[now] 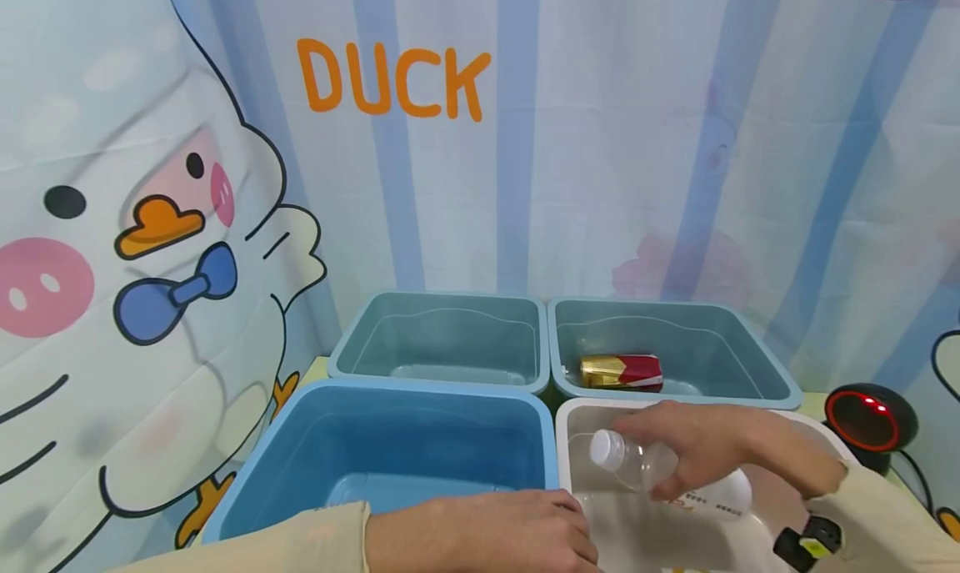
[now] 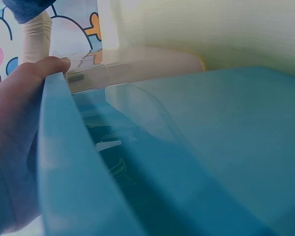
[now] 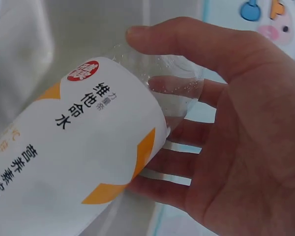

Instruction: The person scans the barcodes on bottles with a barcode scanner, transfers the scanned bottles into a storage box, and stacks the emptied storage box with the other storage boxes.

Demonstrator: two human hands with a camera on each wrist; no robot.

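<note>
My right hand (image 1: 701,444) grips a clear plastic bottle (image 1: 645,464) with a white cap, tilted inside the white bin (image 1: 577,410). In the right wrist view, the thumb (image 3: 152,39) and fingers curl round the bottle's clear shoulder; its white label (image 3: 83,142) has orange shapes and dark print. My left hand (image 1: 487,535) is at the near edge, between the blue bin (image 1: 420,387) and the white bin. The left wrist view shows its thumb hooked over a blue rim (image 2: 64,147), with the palm outside; the other fingers are mostly hidden.
Two teal bins stand behind, one at left (image 1: 438,339) and one at right (image 1: 675,339), the latter holding a red and gold can (image 1: 621,372). A round black device (image 1: 870,423) with red lights sits at the right. A duck-printed curtain (image 1: 465,181) hangs behind.
</note>
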